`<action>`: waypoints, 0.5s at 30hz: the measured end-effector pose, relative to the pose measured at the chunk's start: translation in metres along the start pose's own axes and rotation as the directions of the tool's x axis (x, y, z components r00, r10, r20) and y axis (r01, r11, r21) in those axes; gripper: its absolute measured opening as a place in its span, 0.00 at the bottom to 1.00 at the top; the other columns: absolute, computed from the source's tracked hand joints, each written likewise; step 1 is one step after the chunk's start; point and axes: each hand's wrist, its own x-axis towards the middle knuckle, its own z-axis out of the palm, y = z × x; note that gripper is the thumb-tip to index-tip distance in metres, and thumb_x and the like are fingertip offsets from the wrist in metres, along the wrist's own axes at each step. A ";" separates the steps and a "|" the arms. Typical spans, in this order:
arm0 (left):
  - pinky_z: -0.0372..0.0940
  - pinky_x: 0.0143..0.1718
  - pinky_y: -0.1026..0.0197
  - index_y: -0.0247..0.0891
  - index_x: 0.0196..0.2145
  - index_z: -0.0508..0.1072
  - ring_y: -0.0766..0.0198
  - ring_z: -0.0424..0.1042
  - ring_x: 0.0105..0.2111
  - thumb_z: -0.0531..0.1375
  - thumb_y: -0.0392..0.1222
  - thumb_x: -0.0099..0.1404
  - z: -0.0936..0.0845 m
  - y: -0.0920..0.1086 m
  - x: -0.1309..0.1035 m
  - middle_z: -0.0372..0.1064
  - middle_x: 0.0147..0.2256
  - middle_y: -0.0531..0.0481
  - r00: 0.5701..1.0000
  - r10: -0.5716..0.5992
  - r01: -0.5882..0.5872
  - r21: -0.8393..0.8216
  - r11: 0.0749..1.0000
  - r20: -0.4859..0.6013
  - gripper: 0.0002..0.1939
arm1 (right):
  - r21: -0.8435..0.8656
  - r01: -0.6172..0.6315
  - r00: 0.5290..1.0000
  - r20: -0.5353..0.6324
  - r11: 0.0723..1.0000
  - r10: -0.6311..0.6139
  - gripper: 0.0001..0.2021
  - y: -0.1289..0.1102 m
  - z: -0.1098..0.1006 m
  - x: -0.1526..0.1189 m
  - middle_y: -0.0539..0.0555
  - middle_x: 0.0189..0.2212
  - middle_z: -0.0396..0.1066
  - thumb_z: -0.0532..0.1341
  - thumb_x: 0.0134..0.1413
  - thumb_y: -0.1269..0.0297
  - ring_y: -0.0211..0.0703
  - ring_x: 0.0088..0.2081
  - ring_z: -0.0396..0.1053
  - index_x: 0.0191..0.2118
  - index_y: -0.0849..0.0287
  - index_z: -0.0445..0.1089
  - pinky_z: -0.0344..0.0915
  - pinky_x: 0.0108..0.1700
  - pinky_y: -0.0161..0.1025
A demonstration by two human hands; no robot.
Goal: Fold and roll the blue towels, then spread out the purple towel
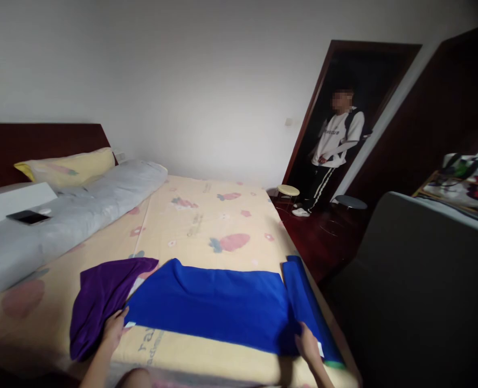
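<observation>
The blue cloth (pixel 210 307) lies spread flat on the bed (pixel 206 221), close to the near edge, and both hands are at its two near corners. The left hand (pixel 115 330) rests at the left near corner, where a small white label shows; the fingers are bent over the hem, but I cannot tell if they pinch it or only press on it. The right hand (pixel 307 345) lies on the right end, just beside a fold where the cloth is turned over into a narrow strip; its fingers look loosely curved and flat on the fabric, not closed around it.

To do this step well, I think both hands should hold the hem with the same tension, so the edge stays straight and parallel to the bed edge, and the right fold should be smoothed before anything is lifted.

The blue cloth looks soft, matte and a little thick, like a towel, with few wrinkles. A purple cloth (pixel 101 296) lies crumpled just beside it on the left, touching the left corner, and it looks thinner. The bed sheet is pale yellow with printed strawberries, smooth and tight. A grey rolled quilt (pixel 81 205) lies along the far left side. Another person (pixel 333 151) stands in the doorway, well apart
</observation>
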 end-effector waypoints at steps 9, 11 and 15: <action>0.70 0.29 0.51 0.43 0.21 0.66 0.51 0.73 0.29 0.62 0.51 0.48 -0.040 -0.024 -0.011 0.64 0.18 0.54 0.998 -0.064 0.061 0.141 0.988 0.017 0.11 | 0.034 0.001 1.000 0.009 0.999 -0.001 0.20 0.049 -0.015 -0.040 0.59 0.27 0.76 0.57 0.33 0.45 0.59 0.35 0.75 0.33 0.53 0.67 0.69 0.37 0.46; 0.69 0.32 0.47 0.45 0.16 0.63 0.47 0.73 0.28 0.61 0.47 0.47 -0.050 -0.028 -0.015 0.57 0.14 0.55 0.998 -0.052 0.045 0.246 0.968 0.020 0.11 | -0.014 0.028 0.999 0.020 0.999 -0.028 0.20 0.060 -0.014 -0.050 0.59 0.25 0.74 0.54 0.35 0.44 0.60 0.32 0.75 0.33 0.52 0.66 0.68 0.35 0.48; 0.64 0.44 0.42 0.46 0.19 0.65 0.40 0.72 0.38 0.58 0.42 0.48 -0.044 -0.014 -0.016 0.59 0.17 0.52 0.993 0.115 -0.101 0.428 0.898 -0.005 0.04 | -0.231 0.145 0.973 -0.141 0.962 -0.181 0.21 0.047 -0.012 -0.049 0.64 0.37 0.72 0.46 0.46 0.46 0.61 0.34 0.73 0.38 0.53 0.66 0.66 0.34 0.52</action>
